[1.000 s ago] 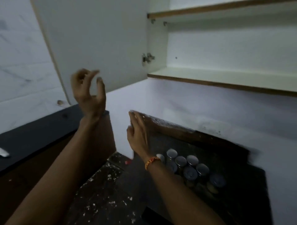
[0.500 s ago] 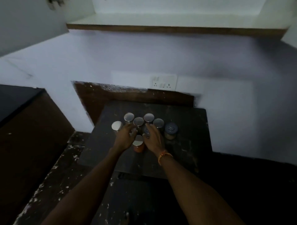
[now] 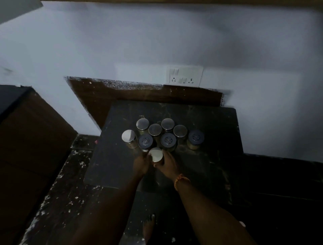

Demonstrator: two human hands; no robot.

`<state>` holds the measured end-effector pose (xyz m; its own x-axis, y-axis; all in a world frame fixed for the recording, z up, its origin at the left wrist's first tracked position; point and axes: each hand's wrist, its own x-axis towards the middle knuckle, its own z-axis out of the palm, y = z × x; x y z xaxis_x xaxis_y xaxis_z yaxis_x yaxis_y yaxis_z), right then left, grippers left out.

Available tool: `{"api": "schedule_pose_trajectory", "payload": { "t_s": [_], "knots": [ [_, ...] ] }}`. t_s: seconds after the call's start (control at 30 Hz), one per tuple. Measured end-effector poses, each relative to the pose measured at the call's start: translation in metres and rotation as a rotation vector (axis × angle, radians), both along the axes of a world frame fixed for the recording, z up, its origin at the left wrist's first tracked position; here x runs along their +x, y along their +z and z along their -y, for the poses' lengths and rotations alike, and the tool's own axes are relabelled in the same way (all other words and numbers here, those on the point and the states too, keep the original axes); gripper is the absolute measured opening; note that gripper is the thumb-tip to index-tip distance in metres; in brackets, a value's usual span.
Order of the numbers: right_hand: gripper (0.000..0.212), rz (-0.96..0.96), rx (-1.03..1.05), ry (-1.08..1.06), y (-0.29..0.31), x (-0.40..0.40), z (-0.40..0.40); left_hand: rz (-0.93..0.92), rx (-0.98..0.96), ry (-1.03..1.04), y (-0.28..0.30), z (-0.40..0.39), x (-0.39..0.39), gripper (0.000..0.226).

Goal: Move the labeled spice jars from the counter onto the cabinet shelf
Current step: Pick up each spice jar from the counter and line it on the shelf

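Note:
Several spice jars stand clustered on a low dark stone counter; some have silver lids, three have dark blue lids. The nearest jar, with a pale silver lid, sits in front of the cluster. My left hand presses its left side and my right hand wraps its right side, so both hands hold this jar. Its body is mostly hidden by my fingers. Only the brown underside edge of the cabinet shelf shows at the very top.
A white switch and socket plate is on the wall behind the counter. A dark brown unit stands at the left. The speckled dark floor lies below, with a bare foot on it.
The view has dropped from the open cabinet to the counter. Both hands came down from chest height to the jars and have closed on the front silver-lidded jar, drawing it toward me.

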<state>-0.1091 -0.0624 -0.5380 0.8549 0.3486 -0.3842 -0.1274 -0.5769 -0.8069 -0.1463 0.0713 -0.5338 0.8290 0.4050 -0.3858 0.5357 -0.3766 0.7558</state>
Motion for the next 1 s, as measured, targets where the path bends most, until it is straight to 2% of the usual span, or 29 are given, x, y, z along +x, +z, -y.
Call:
{"api": "schedule_pose_trajectory", "payload": {
  "t_s": [0.17, 0.37, 0.5, 0.57, 0.63, 0.73, 0.87, 1.0],
  "knots": [
    [0.091, -0.041, 0.047, -0.072, -0.019, 0.007, -0.021, 0.017, -0.009, -0.018, -0.016, -0.004, 0.007, 0.038],
    [0.084, 0.003, 0.041, -0.116, -0.027, 0.008, -0.028, 0.013, -0.027, 0.061, -0.026, -0.002, 0.006, 0.036],
    [0.082, 0.086, 0.104, -0.14, -0.019, 0.001, -0.019, 0.122, -0.044, 0.092, -0.017, 0.001, -0.003, 0.033],
    [0.084, 0.156, 0.132, -0.133, -0.009, -0.001, -0.01, 0.238, -0.076, 0.117, -0.006, 0.005, -0.01, 0.025],
    [0.082, 0.25, 0.19, -0.119, 0.006, -0.001, 0.002, 0.376, -0.121, 0.141, 0.011, 0.011, -0.016, 0.019],
    [0.079, 0.323, 0.323, -0.127, 0.037, 0.001, 0.018, 0.548, -0.187, 0.094, 0.043, 0.018, -0.02, 0.023],
    [0.079, 0.38, 0.517, -0.155, 0.108, 0.002, 0.04, 0.768, -0.326, 0.012, 0.11, 0.033, -0.024, 0.029],
    [0.07, 0.492, 0.726, -0.195, 0.187, 0.005, 0.06, 0.923, -0.289, -0.086, 0.177, 0.049, -0.025, 0.054]
  ]
}}
